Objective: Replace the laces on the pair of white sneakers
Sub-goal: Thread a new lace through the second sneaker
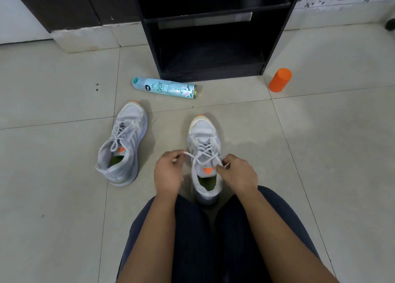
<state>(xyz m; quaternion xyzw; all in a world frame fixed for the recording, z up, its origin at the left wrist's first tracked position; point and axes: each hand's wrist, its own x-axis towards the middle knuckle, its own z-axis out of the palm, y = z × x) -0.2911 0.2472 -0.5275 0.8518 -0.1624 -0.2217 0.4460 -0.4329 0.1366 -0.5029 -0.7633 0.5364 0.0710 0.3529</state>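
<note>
Sneaker (204, 137) upright on floor (320, 154), toe pointing away, long axis straight ahead; lace (204, 149) ends running out sideways from top eyelets; left hand (168, 171) pinching left end, right hand (237, 173) pinching right end, fingers curled; second sneaker (121, 146) well off left, nearer left hand.

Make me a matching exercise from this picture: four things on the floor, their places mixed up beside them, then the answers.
1. spray can
2. orange cylinder
3. left sneaker
4. right sneaker

A. stands right of the black shelf
B. its lace pinched by left hand and right hand
C. lies on its side before the shelf
D. laced, untouched, on its own

Pairs: 1-C, 2-A, 3-D, 4-B.
</note>
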